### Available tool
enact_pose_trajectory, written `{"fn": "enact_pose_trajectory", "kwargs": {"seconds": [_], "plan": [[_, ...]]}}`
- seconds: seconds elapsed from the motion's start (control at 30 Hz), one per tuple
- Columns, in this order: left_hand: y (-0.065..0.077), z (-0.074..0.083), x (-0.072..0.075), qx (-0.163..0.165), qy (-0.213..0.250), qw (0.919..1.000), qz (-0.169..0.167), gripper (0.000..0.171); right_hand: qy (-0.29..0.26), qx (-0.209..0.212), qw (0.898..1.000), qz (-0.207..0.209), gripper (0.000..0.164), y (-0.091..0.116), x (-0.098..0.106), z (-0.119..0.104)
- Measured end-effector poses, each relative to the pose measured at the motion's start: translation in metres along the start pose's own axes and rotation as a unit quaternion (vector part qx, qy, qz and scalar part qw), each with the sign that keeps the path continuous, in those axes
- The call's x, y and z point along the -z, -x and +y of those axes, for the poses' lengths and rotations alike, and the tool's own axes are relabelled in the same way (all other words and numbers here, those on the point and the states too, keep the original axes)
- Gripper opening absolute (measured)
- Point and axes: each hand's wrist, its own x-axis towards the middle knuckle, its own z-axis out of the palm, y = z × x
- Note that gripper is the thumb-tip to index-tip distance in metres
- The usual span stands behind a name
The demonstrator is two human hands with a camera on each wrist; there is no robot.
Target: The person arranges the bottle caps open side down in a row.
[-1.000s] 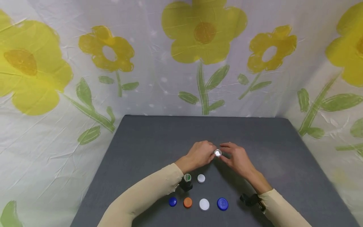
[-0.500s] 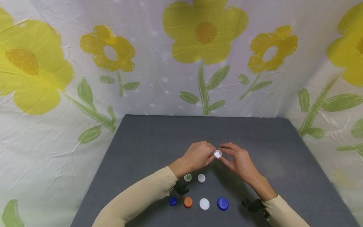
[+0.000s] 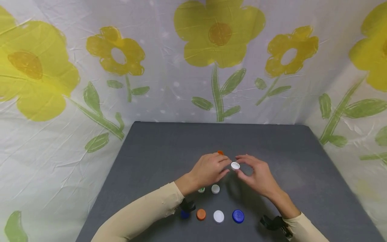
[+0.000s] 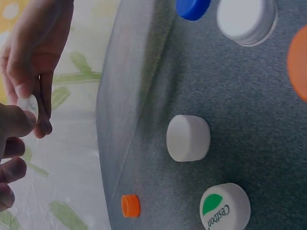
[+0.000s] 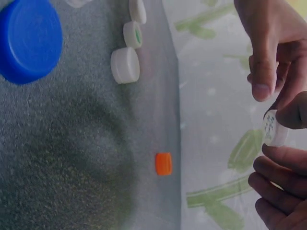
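Observation:
My right hand (image 3: 258,176) pinches a small white bottle cap (image 3: 235,165) between thumb and fingers, above the table, its hollow side facing up in the head view. Printed marks show on the cap's outer face (image 5: 270,128) in the right wrist view. Close on the cap's left is my left hand (image 3: 208,170), its thumb and fingers spread and relaxed. In the left wrist view the left thumb (image 4: 19,120) overlaps the cap's edge. Beyond the left hand an orange bottle cap (image 3: 220,152) on the table is partly hidden by the knuckles.
Nearer the body stand a white cap (image 3: 215,189) and a green-printed white cap (image 4: 225,207). A front row holds a small blue cap (image 3: 184,214), partly covered by the wrist camera, an orange cap (image 3: 201,214), a larger white cap (image 3: 219,216) and a large blue cap (image 3: 238,216).
My left hand has loosened its fingers and drawn slightly left, off the cap. The right hand shifted a little right with the cap, and the far orange cap came into view.

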Motion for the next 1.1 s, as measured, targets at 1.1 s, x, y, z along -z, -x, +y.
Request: {"fn": "enact_pose_trajectory", "kwargs": {"seconds": [1.1], "plan": [[0.016,-0.007,-0.007,0.236,0.398,0.886,-0.03,0.008,-0.017,0.145,0.989,0.032,0.041,0.005,-0.007,-0.003]]}}
